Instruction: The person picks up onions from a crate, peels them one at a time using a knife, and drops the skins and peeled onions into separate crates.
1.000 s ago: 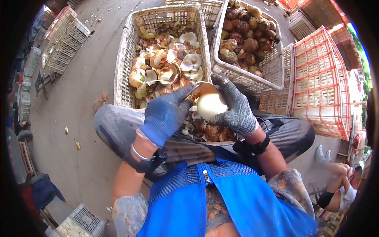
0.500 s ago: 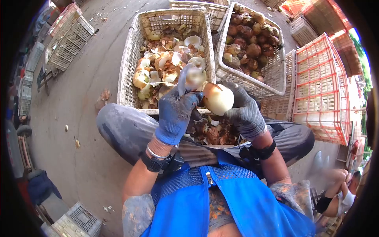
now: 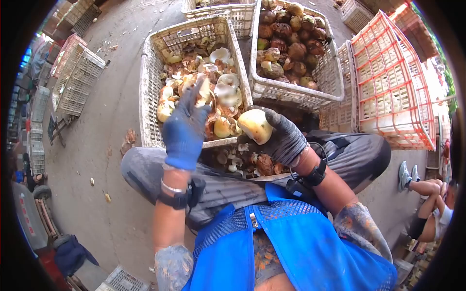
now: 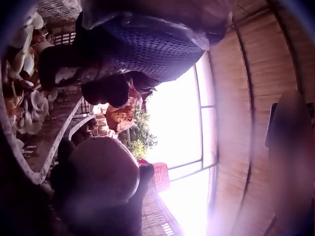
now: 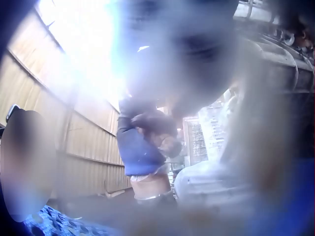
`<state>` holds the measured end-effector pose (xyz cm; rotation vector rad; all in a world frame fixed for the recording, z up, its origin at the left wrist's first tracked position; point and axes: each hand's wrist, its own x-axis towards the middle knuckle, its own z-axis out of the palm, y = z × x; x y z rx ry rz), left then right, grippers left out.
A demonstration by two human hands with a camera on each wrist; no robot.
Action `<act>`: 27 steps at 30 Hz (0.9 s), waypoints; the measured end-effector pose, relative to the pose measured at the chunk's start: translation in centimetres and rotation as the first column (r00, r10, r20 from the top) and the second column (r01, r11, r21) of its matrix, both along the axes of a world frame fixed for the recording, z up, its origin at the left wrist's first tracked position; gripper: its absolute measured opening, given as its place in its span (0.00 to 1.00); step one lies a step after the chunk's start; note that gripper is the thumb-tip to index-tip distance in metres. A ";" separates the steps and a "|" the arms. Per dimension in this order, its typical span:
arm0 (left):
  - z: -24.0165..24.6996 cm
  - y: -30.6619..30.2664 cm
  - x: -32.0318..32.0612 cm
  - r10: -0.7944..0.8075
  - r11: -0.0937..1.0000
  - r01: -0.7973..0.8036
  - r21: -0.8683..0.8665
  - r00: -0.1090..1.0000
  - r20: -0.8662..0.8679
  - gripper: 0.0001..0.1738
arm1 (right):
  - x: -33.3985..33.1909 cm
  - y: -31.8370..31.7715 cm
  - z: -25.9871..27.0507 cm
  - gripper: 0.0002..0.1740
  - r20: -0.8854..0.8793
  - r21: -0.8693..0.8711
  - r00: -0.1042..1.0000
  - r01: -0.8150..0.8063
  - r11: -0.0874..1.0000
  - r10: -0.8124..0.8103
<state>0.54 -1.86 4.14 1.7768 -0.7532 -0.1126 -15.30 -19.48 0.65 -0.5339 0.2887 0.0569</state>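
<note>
In the head view my right hand (image 3: 286,140), in a dark grey knit glove, grips a pale peeled onion (image 3: 256,126) over my lap. The onion (image 4: 106,169) shows large and smooth in the left wrist view. My left hand (image 3: 183,128), in a blue glove with dark fingers, reaches over the near edge of the peel crate (image 3: 148,82). Its index finger points forward, overlapping onion peels (image 3: 221,89). Blur hides whether a peel is between its fingers; I cannot tell. In the right wrist view the left hand (image 5: 147,132) shows beside a small pale-brown piece, with much haze around.
A second crate (image 3: 296,92) of brown-skinned onions (image 3: 291,43) stands at the right, tilted. More peels (image 3: 262,162) lie between my legs. Crates with red netting (image 3: 393,82) stand farther right. A seated person (image 3: 429,218) is at the right edge. Other crates (image 3: 80,77) stand left.
My left hand has left the onion and moved left and forward over the peel crate. My right hand keeps hold of the onion, now a little left and turned.
</note>
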 end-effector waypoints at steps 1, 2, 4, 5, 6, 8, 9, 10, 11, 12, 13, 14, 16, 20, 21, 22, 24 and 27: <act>-0.5 0.4 -0.5 -0.054 0.998 0.055 0.002 0.992 -0.111 0.29 | -0.2 0.2 0.7 0.35 -0.079 0.058 0.994 0.085 0.995 -0.080; -1.4 0.8 -1.2 -0.120 0.983 0.127 0.134 0.991 -0.057 0.33 | 0.0 0.1 0.7 0.32 -0.084 0.134 0.991 0.120 0.984 -0.109; -0.1 -0.1 -3.3 -0.170 0.967 0.202 0.156 0.965 -0.197 0.33 | 0.2 -0.1 1.6 0.31 -0.090 0.078 0.991 0.107 0.991 -0.100; 0.7 -0.3 -4.1 -0.217 0.945 0.284 0.163 0.916 -0.339 0.32 | 0.3 -0.1 2.0 0.31 -0.100 0.020 0.990 0.100 0.995 -0.097; 1.1 -0.3 -4.2 -0.211 0.946 0.279 0.163 0.915 -0.343 0.32 | 0.5 0.1 2.1 0.34 -0.060 -0.071 0.992 0.107 0.992 -0.112; 1.8 -0.4 -4.2 -0.307 0.951 0.225 -0.210 0.738 -0.601 0.30 | 0.1 0.0 4.1 0.36 -0.022 -0.174 0.997 0.066 0.983 -0.071; 2.2 -0.2 -3.7 -0.302 0.953 0.218 -0.211 0.737 -0.605 0.30 | -0.3 -0.2 5.0 0.38 0.012 -0.272 0.999 0.037 0.962 -0.035; 2.5 0.2 -2.9 -0.361 0.931 0.282 -0.230 0.638 -0.680 0.29 | -0.9 -0.9 5.5 0.40 -0.017 -0.283 1.000 -0.025 0.959 0.022; 2.9 0.4 -2.5 -0.414 0.902 0.346 -0.258 0.527 -0.742 0.28 | -0.6 -0.4 5.8 0.40 -0.020 -0.285 1.000 -0.028 0.958 0.024; 3.5 0.1 -2.8 -0.429 0.894 0.342 -0.289 0.468 -0.773 0.28 | 0.0 0.4 6.0 0.40 0.080 -0.184 0.996 -0.013 0.983 0.028; 3.3 -0.1 -3.0 -0.433 0.892 0.346 -0.291 0.468 -0.771 0.28 | 0.2 0.9 6.1 0.41 0.180 -0.081 0.983 -0.008 0.997 0.023; 2.6 -0.2 -3.3 -0.379 0.923 0.322 -0.210 0.670 -0.638 0.28 | -0.6 0.8 5.4 0.38 0.035 -0.100 0.995 0.096 0.990 -0.093; -0.8 -0.1 -3.9 -0.187 0.982 0.184 -0.045 0.980 -0.068 0.28 | -1.1 0.3 4.2 0.36 -0.063 -0.042 0.990 0.120 0.992 -0.123; 1.8 0.9 -4.9 -0.264 0.928 0.136 0.347 0.897 0.355 0.27 | -0.7 -0.3 2.8 0.30 -0.189 -0.086 0.965 0.169 0.982 -0.183; 2.1 0.7 -5.1 -0.259 0.930 0.132 0.344 0.898 0.355 0.27 | -0.4 -0.1 2.8 0.29 -0.209 -0.197 0.944 0.216 0.956 -0.256; 2.3 0.5 -5.2 -0.285 0.915 0.126 0.383 0.874 0.393 0.26 | -0.1 0.0 2.5 0.29 -0.210 -0.199 0.945 0.211 0.957 -0.252; 2.2 0.4 -5.4 -0.309 0.900 0.117 0.421 0.850 0.426 0.25 | 0.1 0.1 1.9 0.26 -0.211 -0.223 0.922 0.278 0.934 -0.324; 1.4 0.4 -5.3 -0.310 0.894 0.100 0.436 0.840 0.444 0.25 | 0.0 0.2 2.9 0.24 -0.196 -0.345 0.913 0.278 0.896 -0.359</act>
